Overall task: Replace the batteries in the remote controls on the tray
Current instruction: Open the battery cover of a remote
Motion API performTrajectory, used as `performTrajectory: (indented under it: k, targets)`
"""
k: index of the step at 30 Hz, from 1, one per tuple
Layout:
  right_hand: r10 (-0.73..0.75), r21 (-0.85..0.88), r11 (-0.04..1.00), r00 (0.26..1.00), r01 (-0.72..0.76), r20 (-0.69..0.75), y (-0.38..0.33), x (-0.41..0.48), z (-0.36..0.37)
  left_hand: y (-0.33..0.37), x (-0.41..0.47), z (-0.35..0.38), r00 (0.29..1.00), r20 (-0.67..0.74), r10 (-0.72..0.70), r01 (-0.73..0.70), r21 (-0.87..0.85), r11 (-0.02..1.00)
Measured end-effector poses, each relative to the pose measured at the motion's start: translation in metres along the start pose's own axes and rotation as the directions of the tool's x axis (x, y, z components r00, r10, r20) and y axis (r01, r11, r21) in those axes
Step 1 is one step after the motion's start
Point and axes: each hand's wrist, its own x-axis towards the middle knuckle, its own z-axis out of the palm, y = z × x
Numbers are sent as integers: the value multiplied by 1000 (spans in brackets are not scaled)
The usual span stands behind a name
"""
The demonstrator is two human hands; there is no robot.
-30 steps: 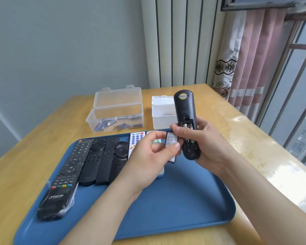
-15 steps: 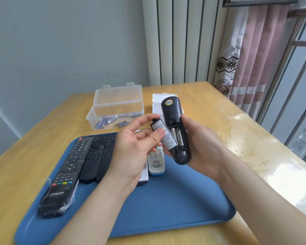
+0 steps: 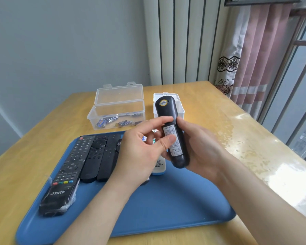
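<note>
My right hand (image 3: 200, 149) grips a black remote (image 3: 168, 112) upright above the blue tray (image 3: 166, 209), its back facing me. The battery cover (image 3: 173, 143), with a white label, lies on the remote's back over the compartment. My left hand (image 3: 141, 151) pinches that cover between thumb and forefinger. Several other remotes lie on the tray's left half: a large black one in plastic wrap (image 3: 65, 175), slim black ones (image 3: 99, 156), and a white one (image 3: 158, 166) partly hidden behind my left hand.
A clear plastic box (image 3: 117, 110) with its lid up holds several batteries at the back of the wooden table (image 3: 237, 138). A white box (image 3: 180, 110) stands to its right, behind the held remote. Curtain and window are at the right.
The cover was held apart from the remote with the batteries showing; now it lies over the compartment. Both hands and the remote shifted slightly left and lower.
</note>
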Motion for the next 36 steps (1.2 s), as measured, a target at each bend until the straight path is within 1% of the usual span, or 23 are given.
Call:
performTrajectory:
  k: [2,6,10,12,13,15,17,20,23,25,27,30,32,34,35,36]
  targets:
    - [-19,-9,1000,1000,19,-9,-1,-1,1,-3,1,-2,998,-22,63,-60,127,990]
    - [-60,-33,998,997,59,-43,0,-2,2,-6,1,-2,991,-5,134,-127,280,952]
    - [-88,-27,996,995,86,-47,0,-3,3,-11,1,-4,965,38,261,-246,488,838]
    - [-93,-31,995,995,92,-31,-1,-3,4,-11,1,-5,955,57,290,-273,548,791]
    - [-95,-36,995,995,94,-24,-1,-3,5,-10,1,-6,957,71,282,-274,547,791]
    - [-102,-54,993,995,101,-18,-2,-4,5,-8,0,-5,967,103,232,-253,479,840]
    - [-106,-57,993,994,104,-31,-4,-3,3,-8,-2,-3,965,133,225,-261,427,866]
    - [-104,-27,994,994,104,-28,-6,-2,-1,-7,-5,3,950,120,287,-310,455,835]
    - [-95,15,995,995,95,-23,-7,-1,0,-7,-6,3,952,62,301,-293,481,826]
    - [-101,29,994,994,102,-38,-7,-1,1,-6,-6,2,955,48,292,-271,534,801]
    - [-110,40,993,993,111,-46,-7,-3,2,-4,-8,5,964,67,259,-247,588,770]
    - [-153,66,986,988,153,-1,-4,-4,3,1,-11,12,982,47,185,-174,624,762]
    - [-186,78,980,982,183,27,0,-3,5,4,-12,13,992,14,127,-109,606,788]
    - [-204,53,978,979,204,0,-1,-1,3,6,-10,11,999,4,35,-32,552,833]
    - [-217,-21,976,976,217,-16,-3,-1,0,7,-9,10,999,5,-33,27,476,879]
    - [-226,-131,966,974,222,-20,-8,0,-4,9,-9,9,993,16,-119,104,372,922]
